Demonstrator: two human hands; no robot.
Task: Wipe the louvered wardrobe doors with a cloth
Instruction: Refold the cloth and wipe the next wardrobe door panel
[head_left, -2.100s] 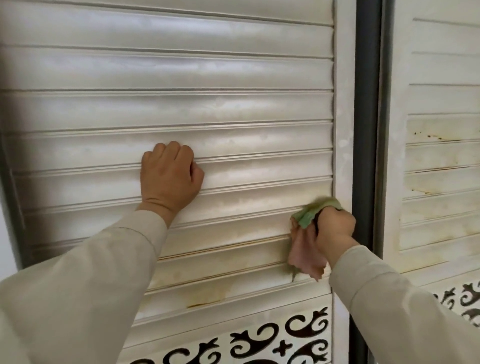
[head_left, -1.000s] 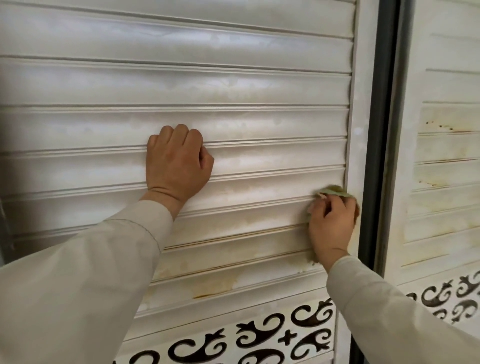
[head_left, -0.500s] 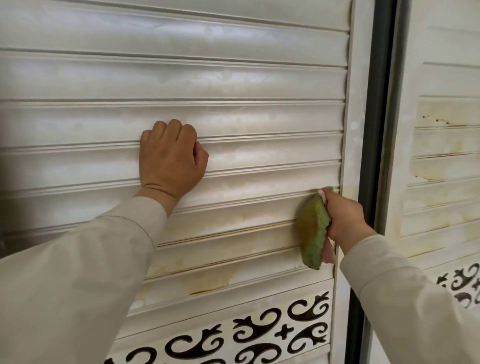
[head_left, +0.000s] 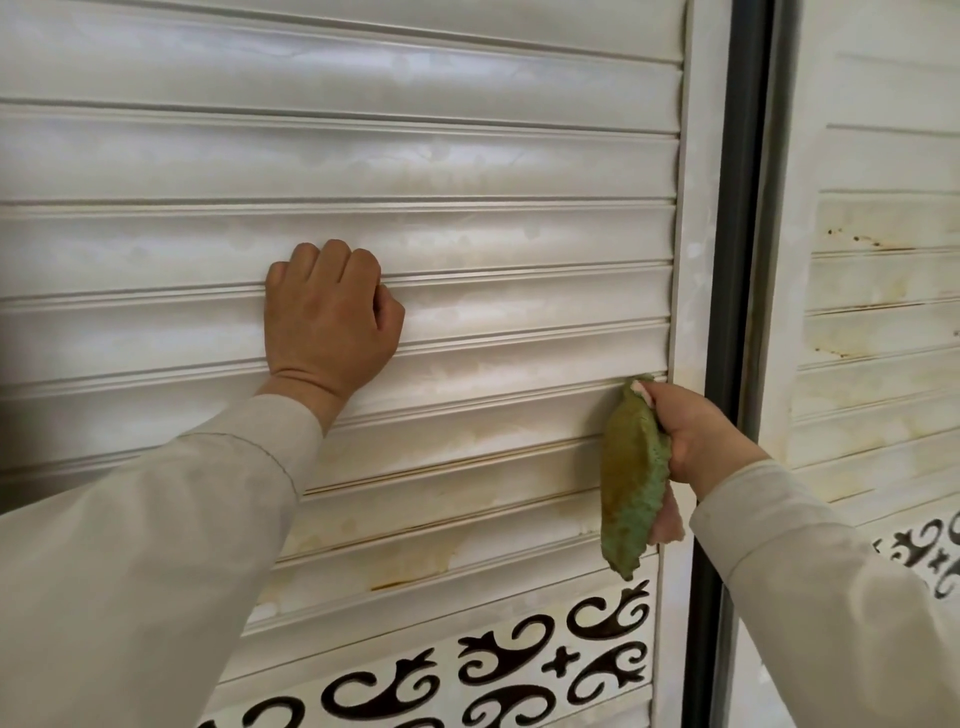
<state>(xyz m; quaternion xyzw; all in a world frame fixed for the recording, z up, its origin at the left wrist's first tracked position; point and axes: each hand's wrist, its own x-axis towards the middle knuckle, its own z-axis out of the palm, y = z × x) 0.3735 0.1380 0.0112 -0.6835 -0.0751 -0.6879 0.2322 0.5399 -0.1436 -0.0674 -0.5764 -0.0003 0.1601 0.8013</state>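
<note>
A white louvered wardrobe door (head_left: 467, 171) fills the view, its lower slats stained yellowish. My left hand (head_left: 327, 322) is curled into a fist and rests against a middle slat, holding nothing. My right hand (head_left: 696, 431) grips a green cloth (head_left: 631, 478) with a pink underside at the right end of a lower slat, next to the door's frame. The cloth hangs down edge-on from my fingers, over the slats below.
A dark vertical gap (head_left: 727, 312) separates this door from a second louvered door (head_left: 883, 291) on the right, which bears brown stains. A band of dark scroll cut-outs (head_left: 519, 670) runs under the slats.
My right hand turned at the slat's right end, so the cloth went from bunched under the fingers to hanging edge-on below them. My left fist stayed on its slat.
</note>
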